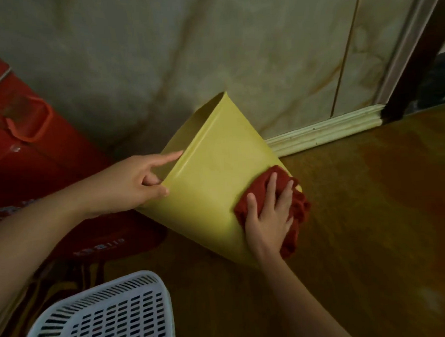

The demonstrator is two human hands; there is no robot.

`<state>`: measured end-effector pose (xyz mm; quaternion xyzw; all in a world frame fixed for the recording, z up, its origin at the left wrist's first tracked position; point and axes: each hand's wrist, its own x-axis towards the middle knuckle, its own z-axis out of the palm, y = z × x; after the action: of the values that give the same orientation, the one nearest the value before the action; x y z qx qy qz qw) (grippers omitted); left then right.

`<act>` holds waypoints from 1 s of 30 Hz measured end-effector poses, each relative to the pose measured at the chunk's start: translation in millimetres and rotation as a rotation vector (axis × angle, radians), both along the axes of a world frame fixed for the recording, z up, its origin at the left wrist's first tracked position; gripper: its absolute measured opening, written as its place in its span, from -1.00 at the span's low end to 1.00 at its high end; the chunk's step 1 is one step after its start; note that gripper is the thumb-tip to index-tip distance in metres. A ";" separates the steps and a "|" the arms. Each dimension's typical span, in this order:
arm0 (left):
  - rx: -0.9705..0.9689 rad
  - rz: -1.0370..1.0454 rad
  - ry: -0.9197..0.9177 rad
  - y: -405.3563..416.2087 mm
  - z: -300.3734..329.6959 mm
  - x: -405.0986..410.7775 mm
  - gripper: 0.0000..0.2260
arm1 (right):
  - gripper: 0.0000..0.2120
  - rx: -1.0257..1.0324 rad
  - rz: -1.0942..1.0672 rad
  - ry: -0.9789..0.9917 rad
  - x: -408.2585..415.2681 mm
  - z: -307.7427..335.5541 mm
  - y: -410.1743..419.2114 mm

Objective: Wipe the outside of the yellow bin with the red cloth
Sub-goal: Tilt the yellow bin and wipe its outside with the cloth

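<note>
The yellow bin is tilted on its side over the brown floor, its open mouth facing left and away from me. My left hand grips the rim at the mouth, thumb outside and fingers curled in, index finger stretched along the edge. My right hand lies flat on the bunched red cloth and presses it against the bin's outer wall near the base. Part of the cloth hangs over the base end.
A red bag with handles stands at the left against the pale wall. A white slotted basket sits at the bottom left near my arms. A white skirting board and a dark door frame lie at the right.
</note>
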<state>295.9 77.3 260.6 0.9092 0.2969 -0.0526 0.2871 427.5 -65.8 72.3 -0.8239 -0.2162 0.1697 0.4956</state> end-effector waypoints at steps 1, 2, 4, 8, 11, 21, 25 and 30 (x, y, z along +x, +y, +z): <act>-0.006 -0.004 -0.002 -1.3 0.4 1.5 -0.39 | -0.38 0.043 0.048 -0.056 -14.1 10.5 2.5; -0.014 -0.008 -0.009 -2.5 0.8 3.2 -0.39 | -0.40 0.105 0.091 -0.116 -25.6 23.0 10.5; -0.035 -0.010 -0.027 -3.8 0.6 8.5 -0.39 | -0.44 0.247 0.143 -0.233 -28.8 53.5 39.3; -0.042 0.039 -0.030 -6.7 2.9 18.2 -0.38 | -0.45 0.209 0.184 -0.244 35.2 70.5 75.0; -0.047 0.044 -0.026 -13.3 5.4 23.1 -0.39 | -0.45 0.001 0.026 0.068 68.1 10.5 31.8; -0.023 0.109 -0.013 -54.8 27.6 90.6 -0.49 | -0.45 0.248 0.115 -0.275 5.3 41.9 -11.4; -0.282 0.026 -0.134 -77.4 33.6 140.3 -0.85 | -0.44 0.349 -0.026 -0.251 68.5 54.7 -24.6; 0.126 -0.270 0.015 -66.2 32.8 94.2 -0.83 | -0.44 0.374 0.055 -0.221 99.9 53.7 -22.2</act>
<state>390.0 11.1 293.5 0.9567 0.1768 -0.0787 0.2176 527.3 -87.9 126.0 -0.7251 -0.3190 0.0489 0.6083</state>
